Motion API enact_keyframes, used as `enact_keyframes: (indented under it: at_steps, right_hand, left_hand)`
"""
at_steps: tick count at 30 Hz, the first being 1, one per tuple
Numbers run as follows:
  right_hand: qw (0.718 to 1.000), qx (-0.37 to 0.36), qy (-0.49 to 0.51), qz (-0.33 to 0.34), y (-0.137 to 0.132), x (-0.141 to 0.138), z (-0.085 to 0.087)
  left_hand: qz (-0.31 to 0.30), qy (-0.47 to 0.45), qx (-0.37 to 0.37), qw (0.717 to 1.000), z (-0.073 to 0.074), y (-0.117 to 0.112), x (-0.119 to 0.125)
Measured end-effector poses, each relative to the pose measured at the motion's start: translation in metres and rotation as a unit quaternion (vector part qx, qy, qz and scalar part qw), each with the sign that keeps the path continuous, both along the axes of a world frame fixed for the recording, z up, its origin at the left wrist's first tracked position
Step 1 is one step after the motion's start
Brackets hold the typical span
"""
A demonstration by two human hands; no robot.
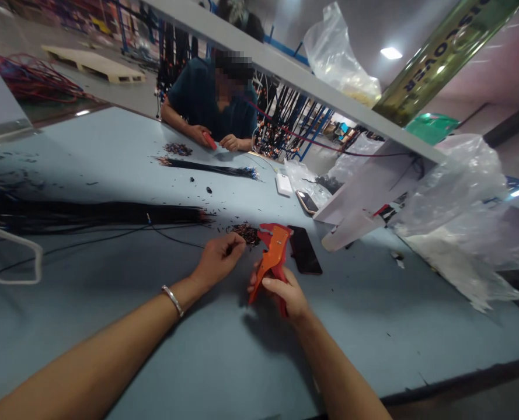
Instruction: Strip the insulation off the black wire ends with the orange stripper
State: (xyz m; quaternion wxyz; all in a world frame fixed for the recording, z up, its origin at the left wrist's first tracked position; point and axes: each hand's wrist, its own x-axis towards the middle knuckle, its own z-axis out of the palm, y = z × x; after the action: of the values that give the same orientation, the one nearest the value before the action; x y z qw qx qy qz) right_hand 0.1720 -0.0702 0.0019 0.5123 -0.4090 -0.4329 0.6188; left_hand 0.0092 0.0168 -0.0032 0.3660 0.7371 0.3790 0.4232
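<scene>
My right hand (285,291) is wrapped round the handles of an orange and red wire stripper (275,248), its jaws pointing up and to the left. My left hand (219,259), with a bangle at the wrist, is closed in a pinch just left of the tool. A thin black cable (174,238) curves into it from the left; the fingertips hide its end. Beyond the hands lies a small heap of cut-off sheath bits (245,232). A thick bundle of black cables (110,214) stretches across the table to the left.
A dark phone (305,251) lies right of the tool. Across the table (163,361), a co-worker (211,105) holds a red tool near a smaller cable bundle (206,167). A shelf post (359,175) and plastic bags (456,198) stand at right. A white metal loop (35,262) juts in at left.
</scene>
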Motion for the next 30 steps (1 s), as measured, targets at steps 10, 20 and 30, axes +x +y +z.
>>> enact_keyframes:
  at_steps: [10, 20, 30]
  right_hand:
    - [0.787, 0.221, -0.554, -0.157, -0.001, 0.004, 0.006]
    - [0.673, 0.285, -0.661, -0.166, 0.010, 0.001, -0.007]
    - [0.669, 0.278, -0.668, -0.168, 0.021, 0.003, -0.009]
  left_hand:
    - [-0.056, -0.116, -0.113, 0.985, 0.003, -0.003, 0.004]
    - [-0.071, -0.200, -0.205, 0.955, 0.005, -0.006, 0.007]
    - [-0.085, -0.169, -0.202, 0.961, 0.001, -0.002, 0.006]
